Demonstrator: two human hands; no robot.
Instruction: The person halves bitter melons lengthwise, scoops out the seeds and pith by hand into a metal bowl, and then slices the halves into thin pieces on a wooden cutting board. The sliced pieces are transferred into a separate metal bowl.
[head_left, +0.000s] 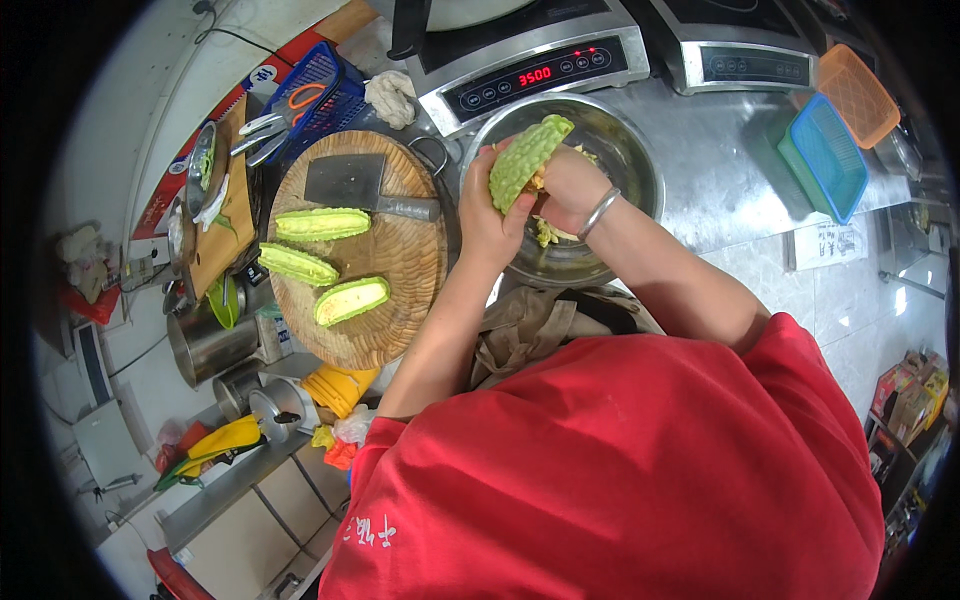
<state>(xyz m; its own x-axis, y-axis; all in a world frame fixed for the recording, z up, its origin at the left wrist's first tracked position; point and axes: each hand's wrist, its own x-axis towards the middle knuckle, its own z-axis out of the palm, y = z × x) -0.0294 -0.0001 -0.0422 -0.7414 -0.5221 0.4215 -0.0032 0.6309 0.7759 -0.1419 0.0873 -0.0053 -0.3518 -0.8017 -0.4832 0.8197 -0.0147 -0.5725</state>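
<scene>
My left hand (484, 217) holds a bitter melon half (529, 161) with its bumpy green skin facing up. My right hand (574, 184), a metal bangle at the wrist, has its fingers at the hollow side of the half. Orange-yellow pulp shows there, but the melon hides the fingertips. Both hands are over a stainless steel bowl (649, 202) with pale seeds and pulp (551, 236) in it. To the left, three more bitter melon halves (352, 300) lie hollow side up on a round wooden chopping board (405, 300). A cleaver (349, 180) rests flat behind them.
An induction cooker (540, 75) with a lit display stands behind the bowl, with a second cooker (754, 64) to its right. A blue basket (322, 97) holds scissors (306, 96). A crumpled cloth (391, 99) lies beside it. Blue (825, 157) and orange (859, 94) plastic baskets sit at the right.
</scene>
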